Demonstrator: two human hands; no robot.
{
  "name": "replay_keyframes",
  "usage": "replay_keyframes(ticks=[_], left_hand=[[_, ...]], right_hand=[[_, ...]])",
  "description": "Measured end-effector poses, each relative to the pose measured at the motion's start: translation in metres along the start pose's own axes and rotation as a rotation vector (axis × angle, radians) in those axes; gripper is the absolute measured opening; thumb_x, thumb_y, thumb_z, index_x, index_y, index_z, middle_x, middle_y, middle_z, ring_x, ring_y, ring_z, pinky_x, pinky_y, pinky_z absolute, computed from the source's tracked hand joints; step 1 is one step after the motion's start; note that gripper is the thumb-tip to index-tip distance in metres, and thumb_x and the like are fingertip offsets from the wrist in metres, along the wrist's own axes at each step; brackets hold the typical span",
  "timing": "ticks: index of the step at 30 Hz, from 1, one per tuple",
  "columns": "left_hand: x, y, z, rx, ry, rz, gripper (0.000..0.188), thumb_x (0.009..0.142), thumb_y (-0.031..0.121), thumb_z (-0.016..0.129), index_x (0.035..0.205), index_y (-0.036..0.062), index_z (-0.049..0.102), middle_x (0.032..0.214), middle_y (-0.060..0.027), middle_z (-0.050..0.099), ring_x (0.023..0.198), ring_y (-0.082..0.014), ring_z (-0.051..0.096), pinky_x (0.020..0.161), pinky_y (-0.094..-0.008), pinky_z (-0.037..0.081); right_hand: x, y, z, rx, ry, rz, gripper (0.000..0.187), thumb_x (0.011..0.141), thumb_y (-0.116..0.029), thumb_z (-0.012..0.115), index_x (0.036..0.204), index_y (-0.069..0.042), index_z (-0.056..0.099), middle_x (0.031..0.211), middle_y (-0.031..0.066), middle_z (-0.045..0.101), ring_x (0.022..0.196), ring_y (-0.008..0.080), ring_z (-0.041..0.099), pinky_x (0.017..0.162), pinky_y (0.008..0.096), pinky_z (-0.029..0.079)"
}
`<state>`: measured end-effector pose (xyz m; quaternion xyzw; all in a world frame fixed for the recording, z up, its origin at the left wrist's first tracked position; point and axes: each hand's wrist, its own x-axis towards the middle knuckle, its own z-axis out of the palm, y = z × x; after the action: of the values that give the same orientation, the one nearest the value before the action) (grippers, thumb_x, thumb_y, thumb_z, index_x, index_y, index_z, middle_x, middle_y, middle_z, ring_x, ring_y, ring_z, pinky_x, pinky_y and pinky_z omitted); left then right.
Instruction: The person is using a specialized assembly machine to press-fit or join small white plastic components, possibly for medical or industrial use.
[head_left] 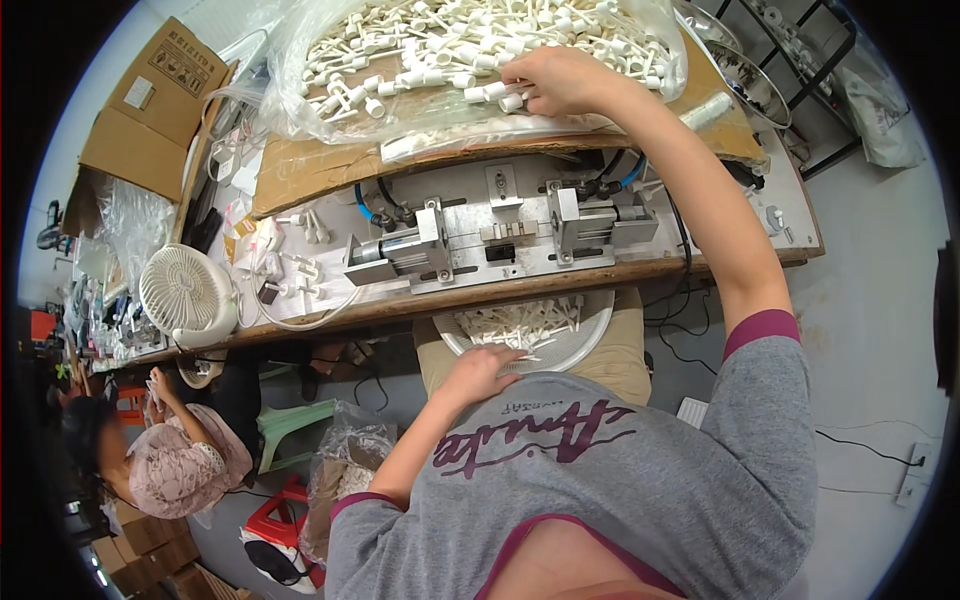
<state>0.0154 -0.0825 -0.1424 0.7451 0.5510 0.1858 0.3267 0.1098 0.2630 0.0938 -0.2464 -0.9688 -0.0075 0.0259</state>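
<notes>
At the front edge of a heap of white plastic parts [400, 60], each with a round cup-like end and a thin stem, my right hand [560, 82] is bent down with its fingers closed on one of them. A white plastic part [488, 93] shows at the fingertips; the rest is partly hidden by the fingers. My left hand [478, 376] lies over the near rim of a white basin [600, 335] in my lap, its fingers stretched toward the small white pieces [515, 325] inside. Between the hands, a metal clamping fixture [508, 240] is mounted at the bench edge.
The heap lies in a clear plastic bag [285, 90] on cardboard [310, 175]. A white fan [188, 292] and loose white parts stand left on the bench. Blue air hoses [362, 203] run to the fixture. Another person [185, 460] sits at the lower left near a green stool [290, 430].
</notes>
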Motion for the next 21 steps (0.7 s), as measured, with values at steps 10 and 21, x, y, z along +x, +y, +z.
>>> replay_keyframes(ticks=[10, 21], left_hand=[[0.030, 0.077, -0.098, 0.014, 0.410, 0.310, 0.042, 0.078, 0.025, 0.078, 0.117, 0.0114, 0.068, 0.087, -0.0074, 0.069, 0.078, -0.0242, 0.065, 0.071, -0.0352, 0.051], [0.041, 0.092, -0.161, 0.021, 0.614, 0.383, 0.039, 0.090, 0.025, 0.062, 0.122, 0.0023, 0.064, 0.097, -0.0102, 0.072, 0.082, -0.0225, 0.066, 0.075, -0.0331, 0.049]], right_hand=[[-0.013, -0.009, -0.002, -0.148, 0.156, -0.153, 0.012, 0.080, -0.004, 0.061, 0.092, -0.004, 0.060, 0.091, 0.0094, 0.058, 0.086, 0.0304, 0.064, 0.072, 0.0432, 0.051], [-0.038, 0.003, 0.011, -0.052, 0.323, -0.228, 0.019, 0.084, -0.009, 0.064, 0.099, -0.005, 0.054, 0.097, 0.0095, 0.061, 0.083, 0.0326, 0.064, 0.069, 0.0435, 0.051]])
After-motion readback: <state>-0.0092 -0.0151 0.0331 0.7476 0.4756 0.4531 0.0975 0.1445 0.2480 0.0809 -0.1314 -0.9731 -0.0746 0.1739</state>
